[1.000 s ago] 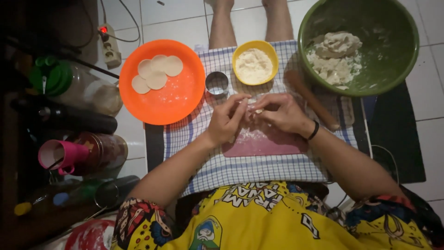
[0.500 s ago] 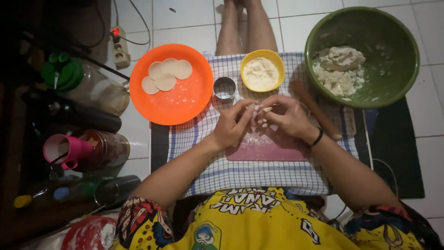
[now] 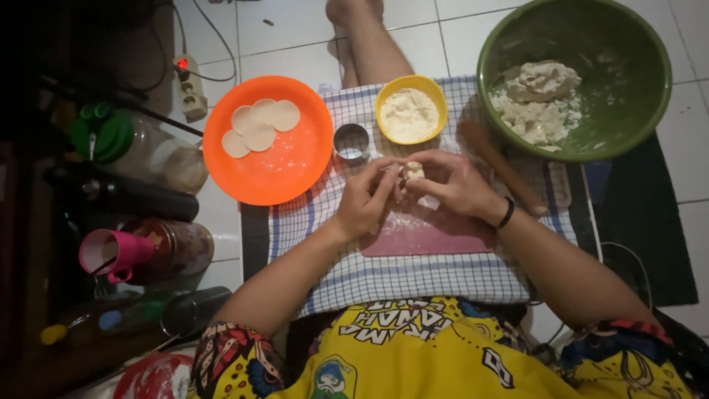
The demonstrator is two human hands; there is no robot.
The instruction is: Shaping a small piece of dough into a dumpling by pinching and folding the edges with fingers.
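Observation:
My left hand [image 3: 367, 200] and my right hand [image 3: 459, 184] meet above a pink cutting board [image 3: 428, 235], and both pinch a small pale lump of dough [image 3: 413, 171] between their fingertips. A black band sits on my right wrist. Just beyond the hands stand a round metal cutter [image 3: 351, 142] and a yellow bowl of flour [image 3: 410, 108]. An orange plate [image 3: 295, 162] to the left holds several flat dough rounds [image 3: 260, 125]. A green bowl [image 3: 628, 103] at the far right holds rough dough [image 3: 539, 100].
A wooden rolling pin [image 3: 502, 168] lies right of my hands on a blue-checked cloth [image 3: 413, 273]. Jars, bottles and a pink cup [image 3: 111, 255] crowd the dark left side. A power strip [image 3: 190, 87] lies on the white tiled floor.
The view has shifted so everything sits lower in frame. My hands stay together over the board and now hold the dough lump up in plain sight between the fingertips.

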